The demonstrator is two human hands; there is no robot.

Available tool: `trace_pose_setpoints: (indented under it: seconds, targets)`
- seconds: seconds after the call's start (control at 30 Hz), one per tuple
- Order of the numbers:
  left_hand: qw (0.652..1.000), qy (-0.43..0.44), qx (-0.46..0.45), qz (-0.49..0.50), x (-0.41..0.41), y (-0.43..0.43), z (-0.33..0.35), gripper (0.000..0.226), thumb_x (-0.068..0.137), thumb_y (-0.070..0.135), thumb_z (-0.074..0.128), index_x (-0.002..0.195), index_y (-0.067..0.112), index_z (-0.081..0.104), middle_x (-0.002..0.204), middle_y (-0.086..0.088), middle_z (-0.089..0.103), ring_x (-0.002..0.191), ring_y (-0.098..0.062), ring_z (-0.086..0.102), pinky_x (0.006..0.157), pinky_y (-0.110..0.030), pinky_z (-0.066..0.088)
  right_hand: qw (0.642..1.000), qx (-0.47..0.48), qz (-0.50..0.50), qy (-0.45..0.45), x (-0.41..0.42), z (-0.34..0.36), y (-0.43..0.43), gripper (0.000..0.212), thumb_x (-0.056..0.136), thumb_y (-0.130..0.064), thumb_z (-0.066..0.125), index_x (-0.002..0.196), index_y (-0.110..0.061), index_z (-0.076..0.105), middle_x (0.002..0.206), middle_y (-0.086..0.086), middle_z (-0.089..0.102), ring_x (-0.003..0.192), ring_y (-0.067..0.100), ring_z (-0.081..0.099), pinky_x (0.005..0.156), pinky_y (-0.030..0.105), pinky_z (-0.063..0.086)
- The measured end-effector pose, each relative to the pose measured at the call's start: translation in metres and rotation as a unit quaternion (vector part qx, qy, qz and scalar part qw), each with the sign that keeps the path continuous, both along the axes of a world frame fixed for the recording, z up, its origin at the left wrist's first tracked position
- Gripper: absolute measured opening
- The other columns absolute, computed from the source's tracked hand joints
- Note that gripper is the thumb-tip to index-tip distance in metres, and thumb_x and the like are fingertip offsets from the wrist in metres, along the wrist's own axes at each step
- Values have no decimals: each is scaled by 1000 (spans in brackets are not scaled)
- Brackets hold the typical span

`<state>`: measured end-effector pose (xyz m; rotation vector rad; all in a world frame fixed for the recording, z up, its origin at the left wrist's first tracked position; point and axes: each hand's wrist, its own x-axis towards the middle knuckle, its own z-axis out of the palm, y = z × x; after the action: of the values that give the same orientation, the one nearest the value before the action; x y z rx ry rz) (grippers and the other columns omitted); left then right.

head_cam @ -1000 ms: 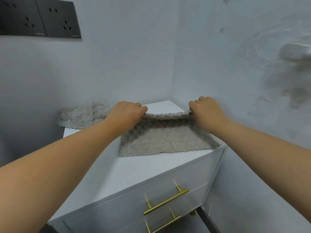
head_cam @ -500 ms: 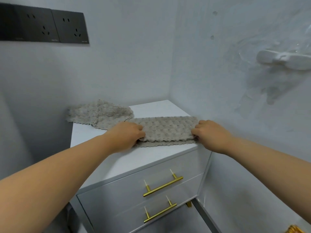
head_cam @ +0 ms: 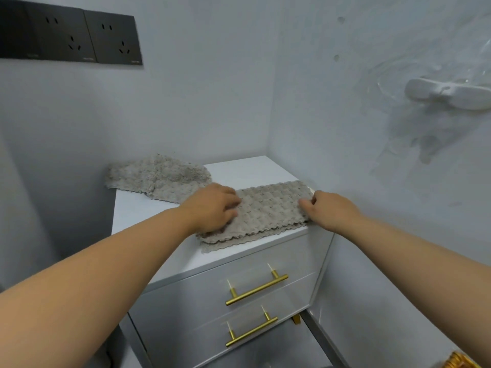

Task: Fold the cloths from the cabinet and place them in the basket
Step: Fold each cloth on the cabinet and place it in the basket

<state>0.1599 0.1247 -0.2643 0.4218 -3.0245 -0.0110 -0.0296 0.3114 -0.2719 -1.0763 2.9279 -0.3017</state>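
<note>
Folded cloth (head_cam: 271, 212): grey-beige, nubbly pile, lying as a long strip doubled over on itself, scalloped hems stacked toward the front. It sits along the front right part of the cabinet (head_cam: 247, 168) top, its right end at the wall-side edge.
Second cloth (head_cam: 156, 176): same stuff, rumpled and unfolded, at the back left corner of the top, one edge hanging past the left side. Not yet done.
Left hand (head_cam: 212, 208): laid on the strip's left end, fingers bent onto the pile. I cannot tell whether it pinches or only presses.
Right hand (head_cam: 332, 212): at the strip's right end, thumb raised, bent forefinger on the top layer; I read it as a light pinch on that end.
Handling: I judge it light, limp and thick. No stiffness to carry a fold, so any unsupported part will sag and the layers will slide apart if lifted by one corner. The pile should give plenty of friction; nothing fragile.
Where to hold: both short ends, through both layers at once, hems kept lined up. For lifting, a flat hand under the middle.
Risk: the right end sits right at the edge and could slip off.
Basket: only a golden rim (head_cam: 463, 362) shows at the lower right; may be it, too little to say.
</note>
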Motion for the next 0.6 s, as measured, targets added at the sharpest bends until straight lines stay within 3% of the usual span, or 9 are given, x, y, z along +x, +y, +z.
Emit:
trace_pose_setpoints:
  seconds: [0.07, 0.2, 0.3, 0.37, 0.43, 0.5, 0.6]
  targets:
    - [998, -47, 40, 0, -1, 2, -3, 44, 98, 41, 43, 139, 25, 47, 143, 1, 48, 129, -18, 43, 104, -33, 37, 999, 53, -7, 9, 0, -5, -4, 52, 95, -54, 33, 123, -13, 49, 121, 11, 58, 110, 31, 51, 89, 38, 40]
    - [997, -7, 70, 6, -4, 12, 14, 30, 95, 42, 49, 103, 24, 71, 97, 5, 71, 83, -12, 61, 75, -24, 45, 997, 77, 16, -7, -6, -7, -11, 47, 97, -46, 34, 137, -23, 40, 135, 9, 49, 123, 33, 42, 100, 42, 36]
    - [950, -25, 311, 19, -3, 16, 31, 26, 94, 31, 54, 91, 15, 74, 76, -5, 73, 59, -17, 64, 59, -22, 46, 991, 103, 73, -48, -15, -5, -19, 47, 100, -38, 32, 147, -32, 28, 149, 2, 36, 136, 31, 30, 111, 49, 25]
    - [944, 3, 328, 29, -7, 16, 33, 21, 93, 24, 55, 93, 12, 73, 74, -6, 73, 54, -15, 60, 55, -22, 45, 986, 112, 108, -55, -18, -5, -26, 48, 102, -34, 32, 149, -35, 23, 153, -1, 30, 140, 29, 24, 113, 50, 21]
    - [968, 68, 230, 69, -16, 11, 29, 19, 92, 21, 55, 100, 15, 71, 87, -3, 72, 65, -12, 61, 65, -23, 48, 982, 108, 140, -62, -17, -3, -34, 48, 102, -28, 36, 149, -34, 24, 154, -2, 28, 141, 26, 24, 115, 46, 22]
    - [976, 84, 168, 110, -26, 5, 21, 27, 93, 27, 55, 118, 19, 63, 115, -2, 65, 96, -16, 60, 86, -29, 47, 977, 91, 171, -85, -15, 2, -40, 51, 100, -20, 42, 148, -31, 28, 154, -3, 29, 140, 22, 27, 115, 39, 23]
    - [962, 37, 221, 154, -42, -2, 6, 59, 92, 43, 56, 141, 14, 40, 141, -7, 47, 127, -24, 46, 102, -34, 37, 972, 67, 183, -132, -11, 14, -45, 64, 93, -8, 52, 148, -27, 27, 151, 1, 34, 133, 20, 39, 109, 33, 33]
